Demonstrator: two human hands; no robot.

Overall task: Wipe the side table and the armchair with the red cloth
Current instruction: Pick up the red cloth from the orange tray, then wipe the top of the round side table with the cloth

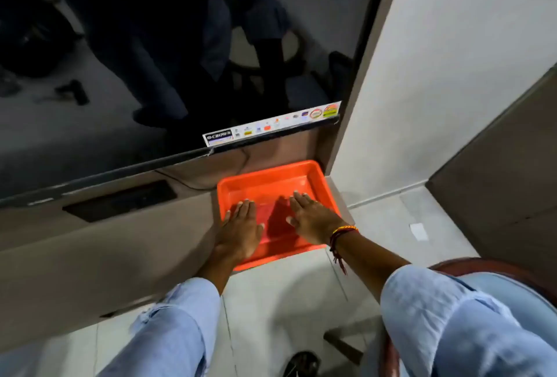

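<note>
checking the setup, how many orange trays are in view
1: the orange tray sits on the floor by the wall corner, both hands flat inside it; others may be out of view.

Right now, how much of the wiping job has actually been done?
Nothing looks wiped yet. Both hands, left hand and right hand, lie flat and open inside the orange tray on the low TV unit, over a reddish patch between them that may be the cloth; I cannot tell. Still left: picking the cloth up and wiping both the side table and the armchair.
</note>
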